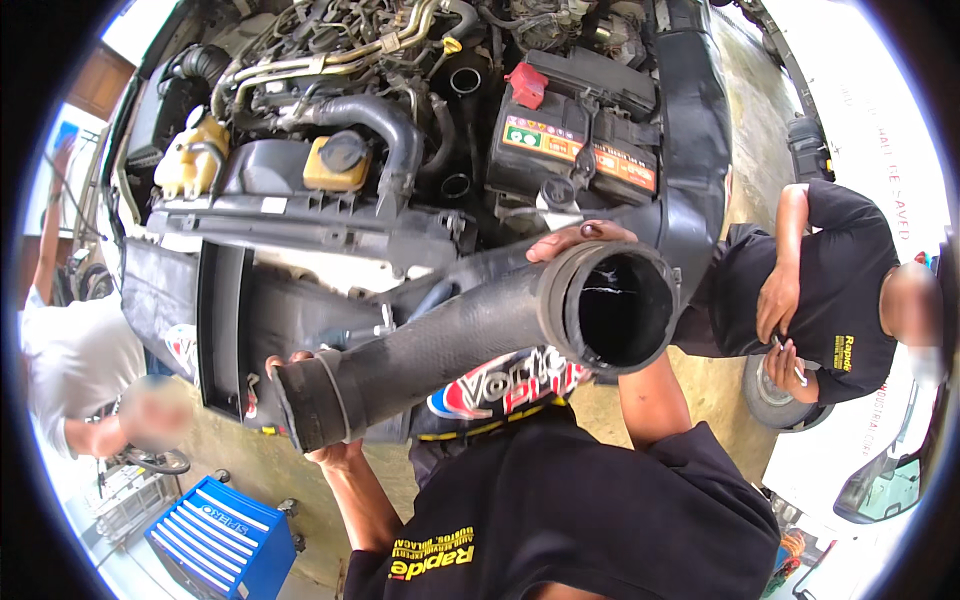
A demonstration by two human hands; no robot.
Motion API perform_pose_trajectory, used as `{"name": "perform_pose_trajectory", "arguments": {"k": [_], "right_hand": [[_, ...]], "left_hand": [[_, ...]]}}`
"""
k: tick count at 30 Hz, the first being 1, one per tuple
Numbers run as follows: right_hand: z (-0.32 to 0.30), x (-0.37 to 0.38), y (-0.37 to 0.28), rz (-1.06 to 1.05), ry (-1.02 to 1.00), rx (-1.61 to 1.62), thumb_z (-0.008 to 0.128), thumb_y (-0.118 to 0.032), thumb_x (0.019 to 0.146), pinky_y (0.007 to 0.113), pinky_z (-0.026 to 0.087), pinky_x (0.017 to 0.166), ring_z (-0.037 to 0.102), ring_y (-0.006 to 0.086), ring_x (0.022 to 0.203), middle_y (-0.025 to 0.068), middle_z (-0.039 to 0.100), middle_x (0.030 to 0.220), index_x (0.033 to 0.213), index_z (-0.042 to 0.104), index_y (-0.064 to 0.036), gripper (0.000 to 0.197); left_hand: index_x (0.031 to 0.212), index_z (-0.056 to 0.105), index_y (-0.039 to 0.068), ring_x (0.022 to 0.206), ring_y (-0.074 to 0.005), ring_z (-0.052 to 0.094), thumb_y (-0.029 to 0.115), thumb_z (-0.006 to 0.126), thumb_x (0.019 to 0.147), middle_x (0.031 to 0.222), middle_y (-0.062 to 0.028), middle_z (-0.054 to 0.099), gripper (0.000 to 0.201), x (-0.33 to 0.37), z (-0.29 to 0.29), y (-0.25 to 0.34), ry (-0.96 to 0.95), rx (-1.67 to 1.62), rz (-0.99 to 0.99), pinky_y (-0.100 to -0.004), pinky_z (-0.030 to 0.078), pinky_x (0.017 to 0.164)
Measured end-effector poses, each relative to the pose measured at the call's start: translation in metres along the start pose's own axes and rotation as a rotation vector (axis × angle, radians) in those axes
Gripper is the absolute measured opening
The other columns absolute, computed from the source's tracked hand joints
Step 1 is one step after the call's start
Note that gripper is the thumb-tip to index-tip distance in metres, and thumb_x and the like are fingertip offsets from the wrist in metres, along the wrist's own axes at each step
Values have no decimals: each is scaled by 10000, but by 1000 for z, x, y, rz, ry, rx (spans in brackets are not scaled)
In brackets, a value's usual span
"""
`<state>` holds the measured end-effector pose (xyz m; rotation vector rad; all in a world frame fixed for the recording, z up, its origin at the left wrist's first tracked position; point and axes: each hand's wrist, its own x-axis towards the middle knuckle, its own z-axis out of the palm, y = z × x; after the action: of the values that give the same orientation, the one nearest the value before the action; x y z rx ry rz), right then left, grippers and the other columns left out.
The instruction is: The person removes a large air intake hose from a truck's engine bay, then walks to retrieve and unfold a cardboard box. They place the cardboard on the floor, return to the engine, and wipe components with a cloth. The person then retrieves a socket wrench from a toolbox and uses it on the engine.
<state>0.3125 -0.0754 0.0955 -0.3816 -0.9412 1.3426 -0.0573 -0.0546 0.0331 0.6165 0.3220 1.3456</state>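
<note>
A thick black ribbed rubber air hose (450, 335) lies across the space in front of my chest, gripped at both ends. My left hand (336, 454) is closed around its narrower left end, next to a metal hose clamp (342, 395). Fingers of my right hand (578, 238) wrap over the wider right end from behind; the rest of that hand is hidden by the hose. The wide open mouth (622, 305) faces me, dark inside with a few pale streaks or cracks. Just beyond the hose is the open engine bay, with the engine (330, 70) and a car battery (575, 145).
A yellowish reservoir (192, 160) and a black-capped tank (338, 160) sit along the bay's front. A long black plastic panel (222, 330) stands at the left. One person (840, 270) is at the right, another (80, 360) at the left. A blue tool cabinet (222, 540) stands lower left.
</note>
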Motion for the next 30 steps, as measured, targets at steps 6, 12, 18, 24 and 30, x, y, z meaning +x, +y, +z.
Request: {"name": "perform_pose_trajectory", "arguments": {"k": [6,12,18,24,30], "right_hand": [[83,-21,8,-191,-330,-145,804,-529,786,537,433,1083,518,467,1319,365,516,1375,1440,415,128,1005],[148,-41,26,-133,-549,-183,807,-304,776,493,447,1069,560,417,1287,333,566,1350,1407,473,115,828],[199,-60,54,-38,-753,-167,809,-98,762,460,458,1057,596,381,1258,308,603,1334,1380,520,105,712],[233,-104,93,237,-822,41,851,-494,749,509,439,1089,544,428,1300,330,493,1424,1465,448,15,967],[271,-165,156,696,-682,225,850,-375,806,650,395,1098,446,528,1358,223,384,1556,1557,355,-277,904]], "left_hand": [[1488,349,163,1371,-299,450,166,977,603,1454,-69,465,1085,-69,-24,49,6,-175,134,-517,308,1220],[1494,344,178,1387,-293,449,176,975,607,1463,-75,480,1089,-183,-39,81,68,-105,274,-528,300,1218],[1486,354,175,1349,-312,501,193,966,642,1476,-105,497,1043,-301,-17,74,340,9,485,-549,408,1143],[1490,361,149,1316,-287,523,201,915,721,1441,-123,511,948,-413,33,63,487,102,703,-489,457,1095],[1341,450,147,1181,-258,599,197,914,727,1330,-157,565,771,-495,56,68,643,534,864,-386,513,998]]}}
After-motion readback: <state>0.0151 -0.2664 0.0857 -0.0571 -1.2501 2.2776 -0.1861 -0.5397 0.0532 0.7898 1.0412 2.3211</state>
